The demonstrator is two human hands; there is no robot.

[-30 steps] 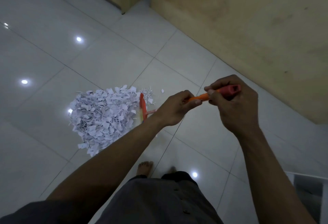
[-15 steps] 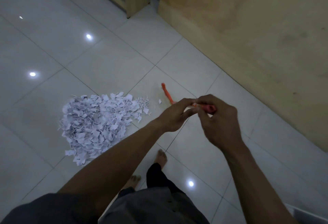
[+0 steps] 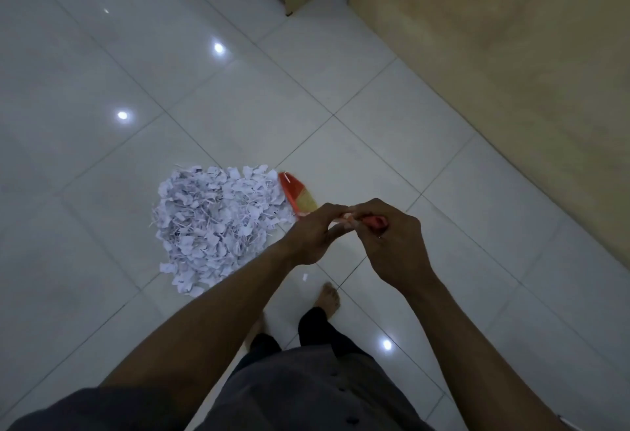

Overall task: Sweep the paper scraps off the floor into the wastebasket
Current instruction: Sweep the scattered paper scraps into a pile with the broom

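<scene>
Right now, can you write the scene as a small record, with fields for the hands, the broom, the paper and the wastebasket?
Left hand: the left hand pinches the broom handle
Right hand: the right hand grips the handle's end
Broom head: the broom head lies against the pile's right edge
Paper: one paper pile on the tile floor; a stray scrap near the foot
Wastebasket: not in view

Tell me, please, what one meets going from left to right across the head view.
Paper scrap pile → left hand → right hand → wooden wall; both hands hold the broom handle.
</scene>
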